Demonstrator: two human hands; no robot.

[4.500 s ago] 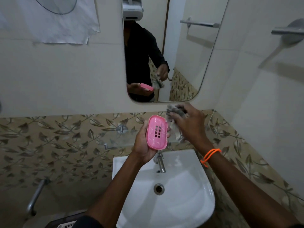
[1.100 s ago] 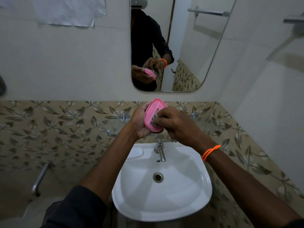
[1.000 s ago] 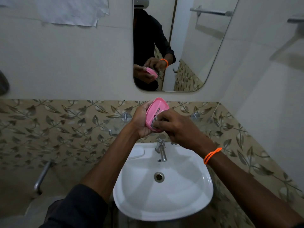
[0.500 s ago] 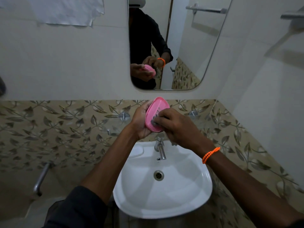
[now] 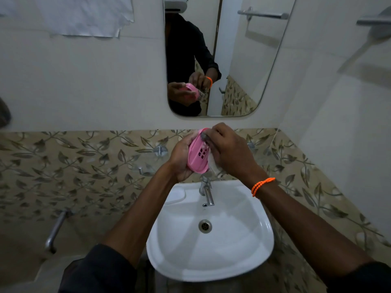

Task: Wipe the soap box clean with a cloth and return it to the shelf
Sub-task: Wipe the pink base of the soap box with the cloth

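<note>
The pink soap box [image 5: 197, 154] with small drain holes stands on end above the tap, cupped from the left by my left hand [image 5: 179, 159]. My right hand [image 5: 229, 151] presses a pale grey cloth [image 5: 213, 164] against the box's upper right rim; most of the cloth is hidden under the fingers. A glass shelf [image 5: 148, 166] on chrome mounts runs along the leaf-patterned tiles behind the hands, hard to make out.
A white basin [image 5: 243, 250] with a chrome tap [image 5: 207, 192] lies directly below the hands. A mirror [image 5: 232, 60] hangs above. A white soap bar [image 5: 175, 195] rests on the basin's left ledge. A metal pipe [image 5: 55, 231] juts out low left.
My right hand has slid the cloth from the middle of the box up to its top rim. The drain holes, covered before, now show. The left hand keeps its hold.
</note>
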